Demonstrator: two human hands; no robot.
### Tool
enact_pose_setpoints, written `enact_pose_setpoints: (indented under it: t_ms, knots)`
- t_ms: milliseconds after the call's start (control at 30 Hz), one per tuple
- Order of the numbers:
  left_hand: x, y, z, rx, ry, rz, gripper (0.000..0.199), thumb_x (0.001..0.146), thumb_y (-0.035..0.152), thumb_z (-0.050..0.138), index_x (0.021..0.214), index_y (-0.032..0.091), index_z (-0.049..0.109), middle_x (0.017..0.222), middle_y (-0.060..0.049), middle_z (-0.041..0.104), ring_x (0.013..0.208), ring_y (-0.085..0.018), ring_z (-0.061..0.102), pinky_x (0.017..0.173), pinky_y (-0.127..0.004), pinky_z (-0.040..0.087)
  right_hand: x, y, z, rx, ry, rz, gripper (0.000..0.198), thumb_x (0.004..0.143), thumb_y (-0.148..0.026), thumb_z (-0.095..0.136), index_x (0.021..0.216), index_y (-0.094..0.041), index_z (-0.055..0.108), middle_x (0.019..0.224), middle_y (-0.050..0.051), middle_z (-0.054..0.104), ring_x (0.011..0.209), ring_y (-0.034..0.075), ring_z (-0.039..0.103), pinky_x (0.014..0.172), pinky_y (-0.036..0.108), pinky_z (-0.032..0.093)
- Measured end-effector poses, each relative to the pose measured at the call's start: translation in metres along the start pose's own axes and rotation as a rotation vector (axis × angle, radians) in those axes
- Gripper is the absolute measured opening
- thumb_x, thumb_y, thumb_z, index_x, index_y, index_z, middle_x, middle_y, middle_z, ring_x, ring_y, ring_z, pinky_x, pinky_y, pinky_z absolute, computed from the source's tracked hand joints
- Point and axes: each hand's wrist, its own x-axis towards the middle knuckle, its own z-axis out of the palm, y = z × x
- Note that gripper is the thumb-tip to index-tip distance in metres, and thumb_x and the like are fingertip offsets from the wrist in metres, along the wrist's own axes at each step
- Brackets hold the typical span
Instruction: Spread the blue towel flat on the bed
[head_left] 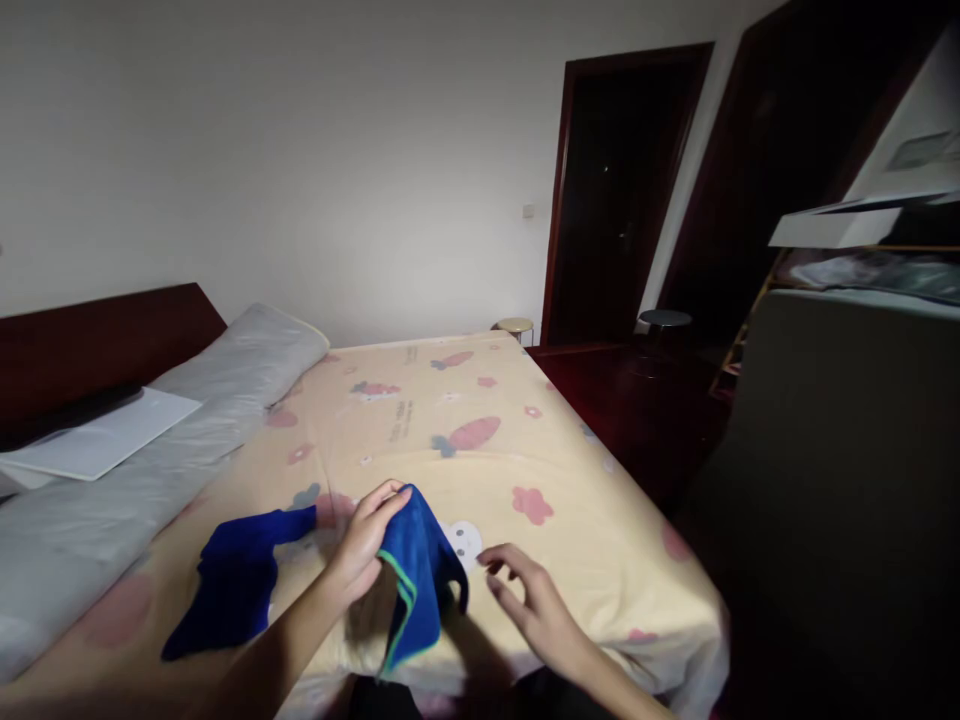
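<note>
My left hand (pixel 364 545) pinches a blue cloth (pixel 420 575) with green edging by its top. The cloth hangs down over the near part of the bed, its lower corner pointing toward me. To the right of it, my right hand (pixel 536 605) hovers with thumb and fingers apart, holding nothing and not touching the cloth. Farther left, a second, darker blue cloth (pixel 240 580) lies spread unevenly on the cream bedsheet (pixel 570 560), which has pink and grey prints.
Along the left side lies a grey bedding roll (pixel 225 370) with a white board (pixel 112 430) on it, beside a dark headboard (pixel 97 325). Past the bed stand two stools, one beige (pixel 516 325) and one dark (pixel 665 318). A dark cabinet (pixel 847 480) rises at right.
</note>
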Motion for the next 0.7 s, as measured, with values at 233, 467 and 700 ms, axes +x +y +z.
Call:
enact_pose_setpoints:
  t_ms: [233, 467, 700]
  knots:
    - [-0.008, -0.024, 0.033, -0.066, -0.090, 0.031, 0.035, 0.065, 0.043, 0.079, 0.077, 0.018, 0.058, 0.072, 0.005, 0.053, 0.066, -0.007, 0.049, 0.060, -0.020, 0.041, 0.007, -0.049, 0.029, -0.100, 0.002, -0.132, 0.027, 0.089, -0.044, 0.049, 0.095, -0.019, 0.054, 0.088, 0.005, 0.061, 0.082, 0.016, 0.054, 0.077, 0.031, 0.042]
    - [-0.025, -0.019, 0.028, -0.030, -0.368, 0.046, 0.048, 0.068, 0.028, 0.079, 0.112, 0.023, 0.060, 0.109, -0.004, 0.061, 0.104, -0.017, 0.054, 0.090, -0.026, 0.041, 0.012, -0.038, 0.025, 0.081, 0.047, -0.086, 0.033, 0.092, -0.047, 0.044, 0.074, -0.019, 0.045, 0.069, -0.003, 0.045, 0.067, 0.010, 0.041, 0.064, 0.025, 0.034]
    - [-0.017, -0.026, 0.028, -0.018, -0.254, 0.035, 0.026, 0.068, 0.028, 0.075, 0.088, 0.018, 0.062, 0.087, -0.002, 0.061, 0.085, -0.014, 0.055, 0.076, -0.025, 0.042, 0.010, -0.044, 0.022, 0.180, -0.032, -0.059, 0.040, 0.094, -0.051, 0.038, 0.069, -0.019, 0.039, 0.067, -0.003, 0.038, 0.064, 0.010, 0.035, 0.062, 0.026, 0.030]
